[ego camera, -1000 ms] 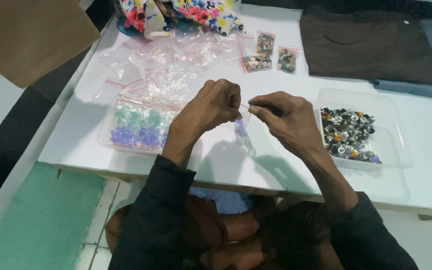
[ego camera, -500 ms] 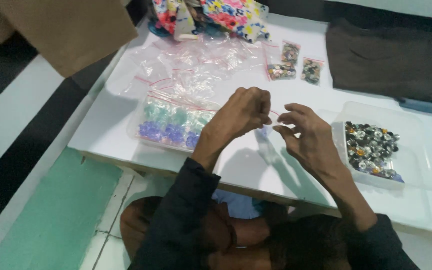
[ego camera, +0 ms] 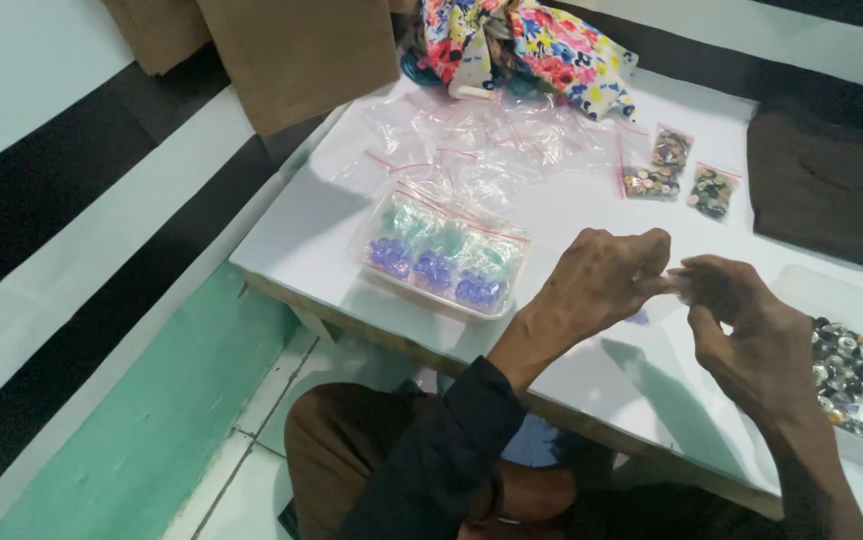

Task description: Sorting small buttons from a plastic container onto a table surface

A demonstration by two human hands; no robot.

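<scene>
Now both hands meet above the white table (ego camera: 571, 215): the left hand (ego camera: 601, 280) and right hand (ego camera: 746, 335) pinch a small clear bag (ego camera: 673, 290) between fingertips, mostly hidden by the fingers. Just left sits a clear tray of purple and green pieces (ego camera: 441, 255); at the right edge, a tray of dark buttons (ego camera: 851, 372).

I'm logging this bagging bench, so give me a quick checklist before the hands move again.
1. Both hands meet above the table: ok; left hand and right hand touch at the fingertips.
2. Small clear bag pinched between them: cannot tell, mostly hidden.
3. Tray of dark beads beside right hand: ok.
4. Tray of purple and green packets on table: ok.
5. Three filled small bags set apart: ok.
</scene>
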